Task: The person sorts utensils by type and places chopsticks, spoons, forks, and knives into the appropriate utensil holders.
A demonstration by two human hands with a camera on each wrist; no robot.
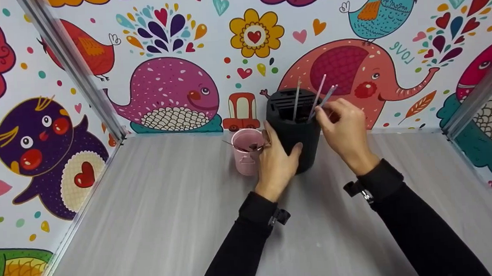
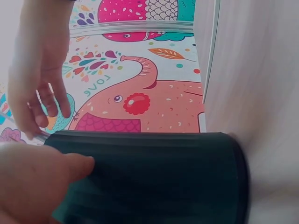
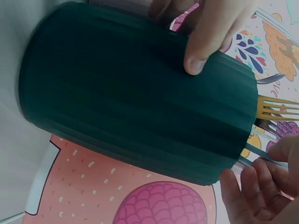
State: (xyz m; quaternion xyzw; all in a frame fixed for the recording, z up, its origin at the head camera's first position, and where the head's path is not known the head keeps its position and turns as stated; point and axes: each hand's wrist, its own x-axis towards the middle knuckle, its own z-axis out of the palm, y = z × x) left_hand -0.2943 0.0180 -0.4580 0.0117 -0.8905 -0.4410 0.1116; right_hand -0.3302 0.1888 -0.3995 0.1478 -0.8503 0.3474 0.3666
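A dark, ribbed cylindrical utensil holder (image 1: pixel 305 144) stands upright near the back wall. My left hand (image 1: pixel 276 164) grips its left side, with the thumb across the front; the thumb also shows against it in the left wrist view. Slim utensils rise from the holder's slotted top, among them a gold fork (image 3: pixel 275 108) and a dark fork (image 3: pixel 271 126) with tines outward. At the rim, my right hand (image 1: pixel 345 126) pinches a slender grey utensil (image 3: pixel 261 153); its kind cannot be told. The lower ends inside the holder are hidden.
A pink cup (image 1: pixel 244 163) holding several metal utensils stands just left of the holder, partly behind my left hand. Both stand on a grey wood-grain table (image 1: pixel 169 212). A printed wall panel (image 1: pixel 254 68) rises close behind, with metal corner posts on both sides.
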